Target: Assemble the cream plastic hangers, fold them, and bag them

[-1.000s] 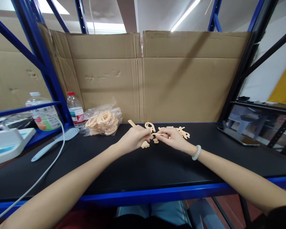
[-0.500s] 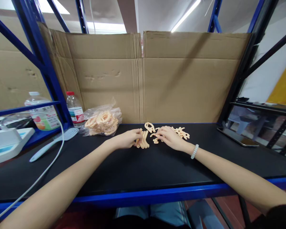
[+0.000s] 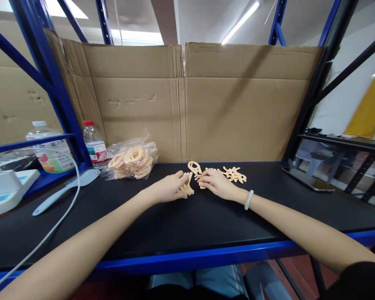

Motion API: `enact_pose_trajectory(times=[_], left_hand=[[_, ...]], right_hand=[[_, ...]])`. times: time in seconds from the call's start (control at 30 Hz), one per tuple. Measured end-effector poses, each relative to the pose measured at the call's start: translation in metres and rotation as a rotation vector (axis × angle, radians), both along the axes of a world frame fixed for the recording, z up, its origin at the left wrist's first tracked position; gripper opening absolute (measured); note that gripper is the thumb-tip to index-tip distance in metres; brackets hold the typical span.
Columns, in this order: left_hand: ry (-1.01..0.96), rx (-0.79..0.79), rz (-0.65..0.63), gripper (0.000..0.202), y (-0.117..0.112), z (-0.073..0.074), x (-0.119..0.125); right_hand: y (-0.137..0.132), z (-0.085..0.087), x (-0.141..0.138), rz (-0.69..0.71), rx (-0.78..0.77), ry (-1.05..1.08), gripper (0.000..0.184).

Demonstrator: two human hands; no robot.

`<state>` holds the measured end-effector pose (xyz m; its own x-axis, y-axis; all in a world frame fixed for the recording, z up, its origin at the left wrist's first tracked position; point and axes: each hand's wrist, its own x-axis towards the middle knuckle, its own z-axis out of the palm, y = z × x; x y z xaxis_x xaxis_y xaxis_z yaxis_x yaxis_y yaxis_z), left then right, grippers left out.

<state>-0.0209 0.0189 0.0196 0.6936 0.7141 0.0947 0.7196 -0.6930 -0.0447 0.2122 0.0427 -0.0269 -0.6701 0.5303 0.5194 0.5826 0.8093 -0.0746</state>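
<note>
My left hand bends its fingers round the left side of a row of curved beige strips, covering part of them. Just right of these, my right hand lies palm down, its fingertips closed over small beige pieces, which they mostly hide. A beige loop-shaped piece rests behind, between the two hands. Beyond my right hand lies a loose pile of branching beige pieces. The pieces look like flat cut-outs; their exact kind cannot be made out.
A clear plastic bag of beige rings stands at the back left, near a red-capped bottle. Farther left are a pale hairbrush, a white cable and a power strip. A phone-like slab lies right. Cardboard walls the back.
My left hand has closed further over the curved strips, hiding more of them. My right hand's fingertips have come down onto the small pieces. The whole view has shifted slightly.
</note>
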Motion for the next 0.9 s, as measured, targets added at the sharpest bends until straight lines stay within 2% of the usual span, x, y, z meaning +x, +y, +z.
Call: enact_pose_trajectory(times=[0.13,0.27,0.43,0.53,0.73,0.8,0.9], left_hand=[[-0.001,-0.023,-0.143,0.014,0.004,-0.004,0.0],[-0.016,-0.031,-0.226,0.022,0.006,-0.003,-0.003],[-0.053,0.04,-0.13,0.029,0.001,-0.005,-0.001],[-0.063,0.096,-0.068,0.036,-0.001,-0.012,0.003],[-0.11,0.093,-0.083,0.027,0.009,-0.027,0.002],[-0.125,0.088,-0.09,0.025,0.014,-0.029,0.001],[-0.139,0.073,-0.096,0.024,0.02,-0.031,-0.001]], right_hand=[[0.001,0.0,0.001,-0.001,-0.013,-0.005,0.023],[-0.001,0.0,0.001,-0.014,-0.027,-0.01,0.023],[-0.005,0.005,-0.001,-0.038,-0.063,-0.008,0.024],[-0.003,0.014,0.008,-0.062,-0.082,0.016,0.026],[0.006,0.044,0.049,-0.041,-0.151,0.035,0.028],[0.007,0.047,0.057,-0.057,-0.16,-0.018,0.029],[0.007,0.043,0.055,-0.068,-0.191,-0.101,0.03]])
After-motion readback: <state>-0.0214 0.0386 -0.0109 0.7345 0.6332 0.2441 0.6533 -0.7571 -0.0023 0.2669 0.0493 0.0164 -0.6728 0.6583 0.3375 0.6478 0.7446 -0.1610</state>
